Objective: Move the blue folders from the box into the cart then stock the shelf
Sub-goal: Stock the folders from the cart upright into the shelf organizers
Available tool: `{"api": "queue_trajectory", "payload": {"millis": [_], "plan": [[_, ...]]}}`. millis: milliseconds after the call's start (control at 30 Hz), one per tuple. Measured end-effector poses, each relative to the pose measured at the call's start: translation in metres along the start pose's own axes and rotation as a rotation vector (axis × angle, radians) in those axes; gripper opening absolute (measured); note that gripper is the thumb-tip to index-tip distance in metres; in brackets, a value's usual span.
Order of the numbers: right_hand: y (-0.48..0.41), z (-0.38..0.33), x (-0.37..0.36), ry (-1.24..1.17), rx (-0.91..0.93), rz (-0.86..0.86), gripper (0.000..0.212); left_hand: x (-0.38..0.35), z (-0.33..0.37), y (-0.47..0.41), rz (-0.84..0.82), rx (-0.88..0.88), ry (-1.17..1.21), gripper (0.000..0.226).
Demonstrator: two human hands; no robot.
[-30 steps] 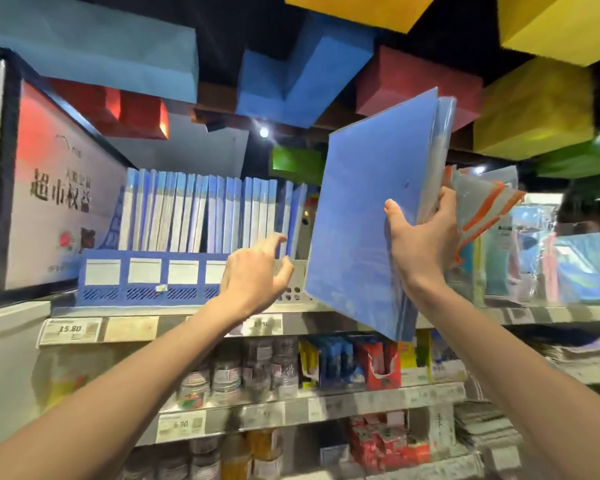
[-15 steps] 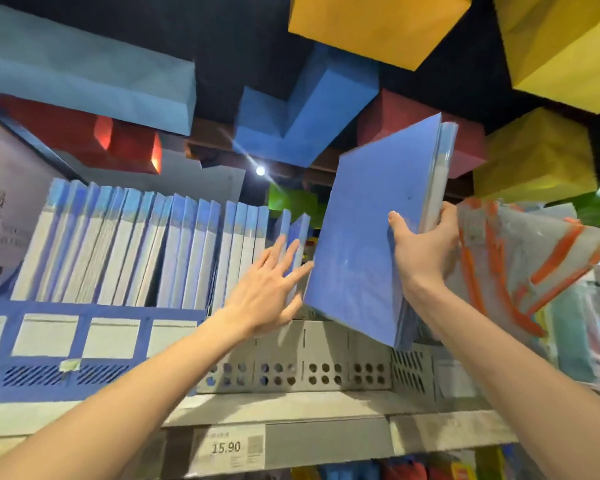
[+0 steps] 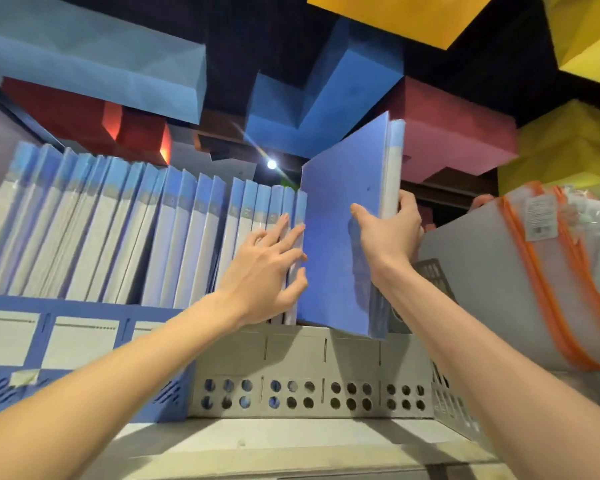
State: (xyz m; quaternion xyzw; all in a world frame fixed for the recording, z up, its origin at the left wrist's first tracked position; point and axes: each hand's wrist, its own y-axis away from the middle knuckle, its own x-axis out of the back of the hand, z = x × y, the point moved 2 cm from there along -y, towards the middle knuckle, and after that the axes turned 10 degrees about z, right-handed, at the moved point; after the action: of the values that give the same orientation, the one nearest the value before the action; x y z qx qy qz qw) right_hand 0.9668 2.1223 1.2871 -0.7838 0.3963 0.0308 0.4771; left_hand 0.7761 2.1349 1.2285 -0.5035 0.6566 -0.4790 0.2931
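Head view: we are looking up at a store shelf [image 3: 291, 441], with both our bare arms extending toward it from 7 and 5 o'clock.

Our right hand [image 3: 385, 237], just right of centre, is gripping a thin bundle of blue folders [image 3: 333, 244]. The thumb is lying on the blue cover and the fingers are curling round the white spine edge. The bundle is standing nearly upright, tilting slightly toward 1 o'clock. Its lower corner is overlapping the front rim of a grey perforated file rack [image 3: 291, 362], and we cannot tell whether it is sitting inside.

Our left hand [image 3: 267, 271], at centre, is spreading its fingers and pressing them flat against the last spines of a row of shelved folders [image 3: 136, 230]. That row is running out toward 9 o'clock and leaning toward 1 o'clock. Most of it is standing in a blue file rack [image 3: 49, 341], and its last few folders are standing in the grey one. The held bundle is sitting just beside the row's right end, almost touching our left fingertips.

At 3 o'clock, translucent zip pouches with orange trim [image 3: 520, 289] are leaning beside the grey rack. Coloured ceiling blocks [image 3: 326, 98] are hanging overhead at 12 o'clock.
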Motion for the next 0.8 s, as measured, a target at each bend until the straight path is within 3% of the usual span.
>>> {"api": "queue_trajectory", "payload": {"millis": [333,800], "plan": [[-0.010,0.015,-0.027,-0.001,-0.078,-0.187,0.035,-0.001,-0.009,0.003,0.103,0.005,0.113,0.030],[0.020,0.041,-0.001,-0.250,-0.172,-0.555,0.028,-0.001,-0.006,0.006,0.108,0.113,0.261,0.048]]}}
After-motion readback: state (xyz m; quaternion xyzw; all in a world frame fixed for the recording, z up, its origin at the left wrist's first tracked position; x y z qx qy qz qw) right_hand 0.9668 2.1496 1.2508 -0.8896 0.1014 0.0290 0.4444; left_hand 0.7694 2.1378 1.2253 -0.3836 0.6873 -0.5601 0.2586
